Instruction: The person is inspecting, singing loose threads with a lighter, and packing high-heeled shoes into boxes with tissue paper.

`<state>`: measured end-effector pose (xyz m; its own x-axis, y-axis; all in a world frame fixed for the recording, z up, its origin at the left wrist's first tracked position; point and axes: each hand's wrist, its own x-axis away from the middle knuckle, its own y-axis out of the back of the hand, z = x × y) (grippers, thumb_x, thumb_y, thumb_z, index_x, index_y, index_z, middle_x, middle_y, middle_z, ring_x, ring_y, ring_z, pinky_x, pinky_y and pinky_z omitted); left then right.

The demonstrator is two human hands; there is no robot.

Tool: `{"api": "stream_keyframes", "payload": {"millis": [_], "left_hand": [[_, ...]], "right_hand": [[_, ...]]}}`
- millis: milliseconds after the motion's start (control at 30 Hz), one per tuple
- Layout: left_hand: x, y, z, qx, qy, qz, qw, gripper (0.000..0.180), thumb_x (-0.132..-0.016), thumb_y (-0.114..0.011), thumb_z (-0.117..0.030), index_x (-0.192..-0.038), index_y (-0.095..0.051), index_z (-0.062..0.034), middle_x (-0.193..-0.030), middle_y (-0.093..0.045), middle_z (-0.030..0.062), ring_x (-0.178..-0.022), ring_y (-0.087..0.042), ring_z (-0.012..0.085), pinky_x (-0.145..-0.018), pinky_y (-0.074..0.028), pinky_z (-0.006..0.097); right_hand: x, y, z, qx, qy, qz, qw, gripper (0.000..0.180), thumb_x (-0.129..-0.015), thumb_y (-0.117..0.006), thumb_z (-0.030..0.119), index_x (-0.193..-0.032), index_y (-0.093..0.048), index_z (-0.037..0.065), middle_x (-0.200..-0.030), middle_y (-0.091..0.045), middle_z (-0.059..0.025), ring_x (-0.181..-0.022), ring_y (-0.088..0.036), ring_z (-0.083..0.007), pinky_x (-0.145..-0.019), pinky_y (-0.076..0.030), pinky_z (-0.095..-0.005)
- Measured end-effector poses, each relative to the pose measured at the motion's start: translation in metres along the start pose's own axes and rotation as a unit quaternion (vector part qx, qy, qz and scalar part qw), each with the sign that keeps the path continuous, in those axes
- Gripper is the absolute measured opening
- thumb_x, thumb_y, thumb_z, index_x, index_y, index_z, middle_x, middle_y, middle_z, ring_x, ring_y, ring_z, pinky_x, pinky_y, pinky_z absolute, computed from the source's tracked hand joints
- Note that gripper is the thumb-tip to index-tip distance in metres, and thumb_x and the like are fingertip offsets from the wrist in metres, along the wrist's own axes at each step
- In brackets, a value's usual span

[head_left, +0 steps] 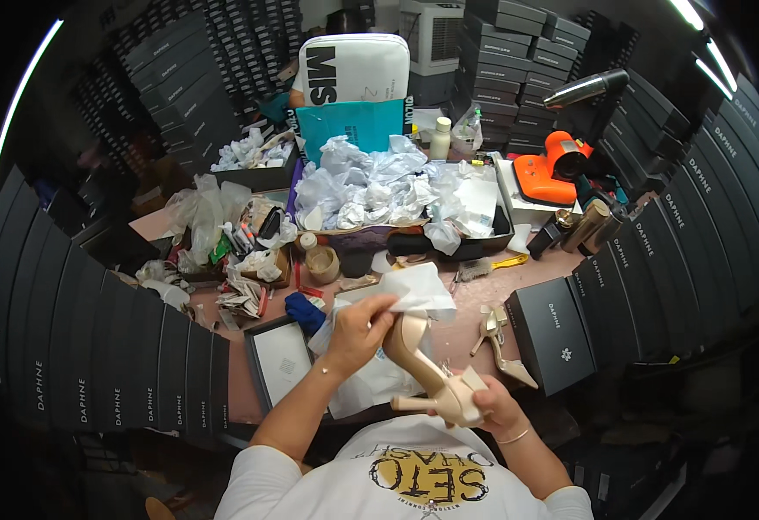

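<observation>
A beige high-heeled shoe [425, 366] is tilted in front of my chest, its heel pointing left. My right hand [498, 409] grips it at the back, around the heel end and ankle strap. At the toe end, my left hand [360, 328] pinches a sheet of white tissue paper [421, 289] with its fingers closed. Part of the toe is hidden behind the paper and my fingers. A matching beige high-heeled shoe [511, 366] lies on the pink table to the right. Below my left hand, white wrapping paper [358, 392] is spread by an open grey shoebox [281, 366].
A grey shoebox [554, 336] stands right of the loose shoe. Behind are a bin of crumpled paper [366, 186], a yellow-handled brush [494, 266], a jar [321, 263], a blue cloth [304, 312] and an orange device [542, 178]. Stacked shoeboxes [128, 364] wall both sides.
</observation>
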<state>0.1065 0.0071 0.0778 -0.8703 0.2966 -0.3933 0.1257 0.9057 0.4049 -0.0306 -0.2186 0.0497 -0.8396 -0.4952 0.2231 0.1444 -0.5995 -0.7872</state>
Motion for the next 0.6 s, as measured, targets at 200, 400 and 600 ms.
{"api": "stream_keyframes", "payload": {"millis": [200, 400, 600], "left_hand": [[0.017, 0.013, 0.048, -0.083, 0.057, -0.04, 0.994, 0.016, -0.082, -0.058, -0.005, -0.095, -0.064, 0.0026, -0.084, -0.064, 0.0152, -0.073, -0.063, 0.0252, -0.067, -0.048, 0.029], [0.036, -0.026, 0.03, 0.025, 0.019, 0.022, 0.999, 0.013, -0.081, -0.061, -0.006, -0.091, -0.06, 0.0019, -0.079, -0.06, 0.0136, -0.066, -0.06, 0.0252, -0.06, -0.047, 0.031], [0.061, -0.033, -0.039, 0.025, -0.212, 0.07, 0.974, 0.026, -0.068, -0.067, -0.004, -0.093, -0.06, -0.0025, -0.068, -0.053, 0.0082, -0.058, -0.056, 0.0243, -0.05, -0.043, 0.035]], "right_hand": [[-0.016, 0.045, -0.051, -0.262, 0.086, -0.094, 0.957, 0.066, -0.084, -0.061, 0.038, -0.134, -0.035, 0.002, -0.121, -0.051, -0.0181, -0.103, -0.057, -0.0344, -0.068, -0.056, -0.0356], [0.009, 0.043, -0.081, -0.293, 0.083, 0.019, 0.952, 0.07, -0.081, -0.064, 0.041, -0.133, -0.036, 0.003, -0.121, -0.049, -0.0204, -0.098, -0.057, -0.0361, -0.064, -0.057, -0.0335], [0.007, -0.006, -0.055, -0.242, 0.132, -0.135, 0.952, 0.06, -0.082, -0.064, 0.028, -0.13, -0.04, 0.001, -0.121, -0.052, -0.0187, -0.105, -0.056, -0.0316, -0.084, -0.05, -0.0411]]}}
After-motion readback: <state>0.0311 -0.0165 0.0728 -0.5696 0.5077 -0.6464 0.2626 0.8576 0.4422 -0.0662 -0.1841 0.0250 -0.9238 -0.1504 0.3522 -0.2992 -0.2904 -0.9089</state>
